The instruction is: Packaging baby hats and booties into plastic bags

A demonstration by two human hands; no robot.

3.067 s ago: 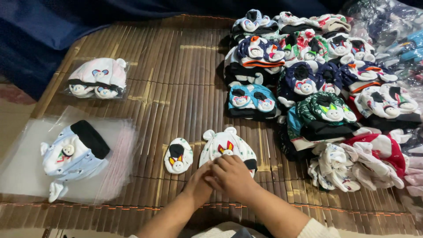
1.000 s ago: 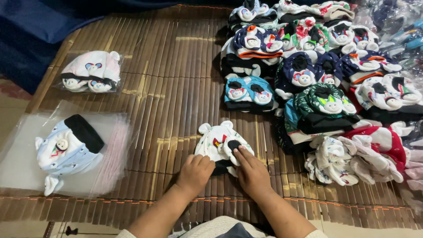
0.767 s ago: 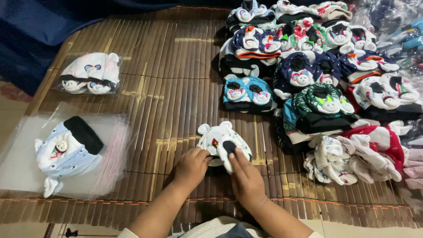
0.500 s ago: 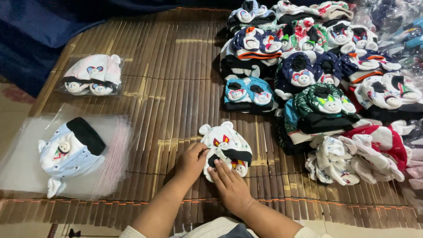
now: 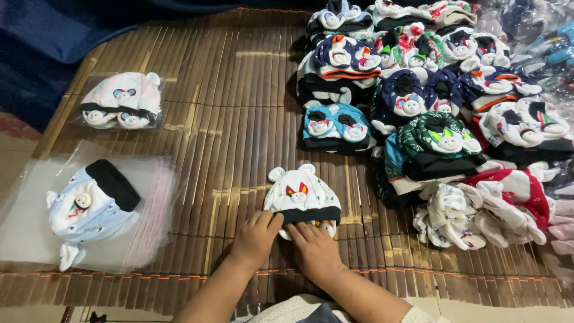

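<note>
Both hands—left hand [image 5: 256, 238] and right hand [image 5: 315, 250]—pressed flat, fingers loose, on the white cap [image 5: 302, 197] on the mat [image 5: 239, 119]—two sets bagged, the pile [image 5: 442, 113] unbagged.

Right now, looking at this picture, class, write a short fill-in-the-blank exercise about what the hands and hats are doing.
1. Both hands, left hand and right hand, press on a white baby hat with a ____ cuff.
2. The hat lies on a ____ mat.
3. The pale blue hat rests on a clear ____ bag.

Missing words: black; bamboo; plastic
</note>
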